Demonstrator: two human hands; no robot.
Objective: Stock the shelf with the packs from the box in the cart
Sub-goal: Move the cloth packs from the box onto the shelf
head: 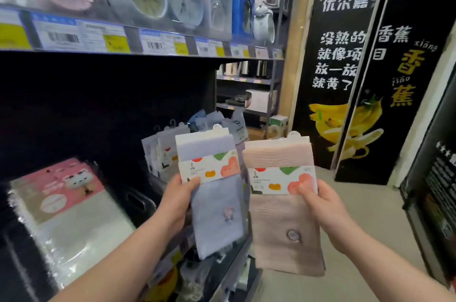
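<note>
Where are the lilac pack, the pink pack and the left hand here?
lilac pack [217,215], head view, on its lower cloth part
pink pack [278,222], head view, on the cloth below its printed band
left hand [176,200], head view, on the back of the hand

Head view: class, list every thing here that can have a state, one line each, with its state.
left grip, holds the lilac pack
right grip, holds the pink pack
lilac pack, upright, held off the shelf
pink pack, upright, beside the lilac pack
shelf packs, standing upright
cat packs, stacked
</note>
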